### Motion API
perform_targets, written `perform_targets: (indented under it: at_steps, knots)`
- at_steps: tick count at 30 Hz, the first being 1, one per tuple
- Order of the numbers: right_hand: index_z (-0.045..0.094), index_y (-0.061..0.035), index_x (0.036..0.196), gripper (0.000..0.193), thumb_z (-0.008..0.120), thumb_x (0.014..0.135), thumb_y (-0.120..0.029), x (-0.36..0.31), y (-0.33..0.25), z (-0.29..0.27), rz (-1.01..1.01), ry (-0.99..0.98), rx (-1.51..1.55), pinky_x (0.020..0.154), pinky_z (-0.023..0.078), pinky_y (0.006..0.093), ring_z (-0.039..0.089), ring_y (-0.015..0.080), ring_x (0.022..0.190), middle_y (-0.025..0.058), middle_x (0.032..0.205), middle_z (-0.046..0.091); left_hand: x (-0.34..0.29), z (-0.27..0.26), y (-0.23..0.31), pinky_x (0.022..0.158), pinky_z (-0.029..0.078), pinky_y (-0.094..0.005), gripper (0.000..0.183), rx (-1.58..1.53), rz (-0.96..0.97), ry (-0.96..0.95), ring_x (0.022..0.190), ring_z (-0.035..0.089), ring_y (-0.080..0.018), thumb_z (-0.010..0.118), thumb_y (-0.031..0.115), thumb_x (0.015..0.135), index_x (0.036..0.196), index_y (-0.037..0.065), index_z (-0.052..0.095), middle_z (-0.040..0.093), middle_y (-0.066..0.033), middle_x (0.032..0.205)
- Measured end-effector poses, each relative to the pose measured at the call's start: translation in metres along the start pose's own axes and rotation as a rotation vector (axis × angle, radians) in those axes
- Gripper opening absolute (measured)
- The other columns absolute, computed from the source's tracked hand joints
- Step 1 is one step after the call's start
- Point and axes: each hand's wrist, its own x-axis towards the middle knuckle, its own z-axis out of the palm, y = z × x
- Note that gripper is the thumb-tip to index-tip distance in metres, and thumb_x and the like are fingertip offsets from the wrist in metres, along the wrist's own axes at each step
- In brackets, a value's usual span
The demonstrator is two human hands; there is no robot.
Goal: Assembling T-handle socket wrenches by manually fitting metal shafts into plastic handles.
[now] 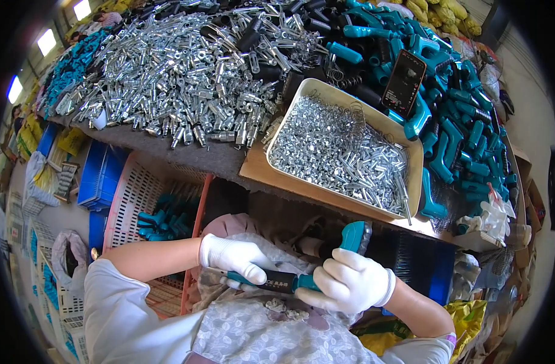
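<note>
I see the teal-and-black tool (281, 283) in front of the person's belly, held between two white-gloved hands. Its long part lies nearly flat from left to right, dipping a little to the right. A thin tip sticks out at the left end and points left. At the other end, a teal handle (352, 238) pokes up out of the right hand and points away from the body. The right hand (344, 282) hides how the two parts join, so I can't tell.

The left hand (238, 261) pinches the left part, with its thumb on top. The right hand has its fingers curled around the right end.

The front edge of the tabletop (186, 151) is past the hands. A wooden board (257, 171) and a cream tray (415, 176) full of small metal bits sit there. The teal handle looks near the board's edge. I see a dark gap between the left hand and the tabletop. On the left, a pink crate (130, 197) stands close to the left arm.
</note>
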Motion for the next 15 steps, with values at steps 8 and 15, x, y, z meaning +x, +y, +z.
perform_targets:
  at_steps: [8, 15]
  knots:
    - [0.063, -0.0066, 0.127, 0.052, 0.079, 0.080, -0.022, -0.007, -0.006, 0.007, 1.112, -0.172, 1.082, 0.065, 0.055, 0.0316, 0.066, 0.0185, 0.066, 0.0117, 0.085, 0.069, -0.016, 0.038, 0.044, 0.054, 0.052, -0.0338, 0.049, 1.237, 0.287, 0.592, 0.064, 0.067, -0.0237, 0.065, 0.046, 0.091, 0.125, 0.012, 0.060, 0.066, -0.0133, 0.078]
    - [0.044, 0.0069, 0.142, 0.073, 0.064, 0.093, -0.044, 0.001, -0.018, 0.011, 1.410, 0.455, 1.851, 0.098, 0.049, 0.0365, 0.062, 0.0249, 0.112, 0.0193, 0.123, 0.062, -0.020, 0.029, 0.048, 0.058, 0.051, -0.0325, 0.054, 1.705, 0.433, 0.873, 0.067, 0.063, -0.0212, 0.070, 0.044, 0.082, 0.125, 0.011, 0.060, 0.058, -0.0048, 0.079]
